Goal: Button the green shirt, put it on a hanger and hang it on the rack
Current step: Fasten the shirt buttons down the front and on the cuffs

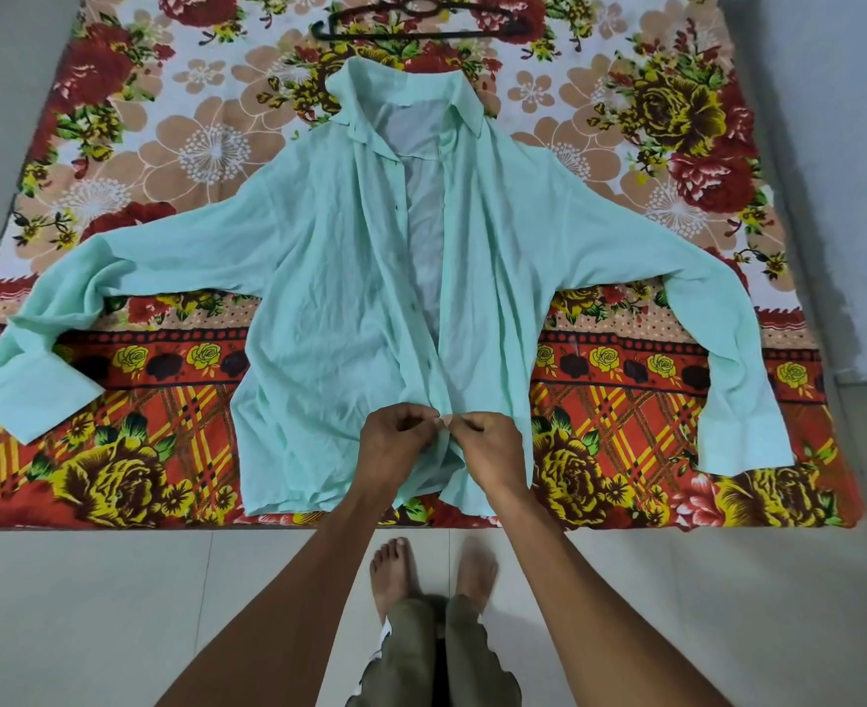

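So the green shirt [349, 278] is lying face up on the bed [115, 145], over its floral sheet, collar toward the far edge, hem at the near edge, sleeves spread out toward the left and right edges. The front is open nearly all the way up, you can see the inside of the back panel through the gap. Both hands are down at the hem end: left hand [395, 441] pinches the left front edge, right hand [487, 441] pinches the right one, fingertips almost touching, so each grip is closed on fabric. Looks like the bottom button is being worked, though I can't actually see the button or hole.

My take for doing this well: line up the two hems first so you don't go one hole off, keep the placket flat and taut, then work upward toward the collar.

The black hanger [421, 20] sits at the far edge, just past the collar. No rack in view.
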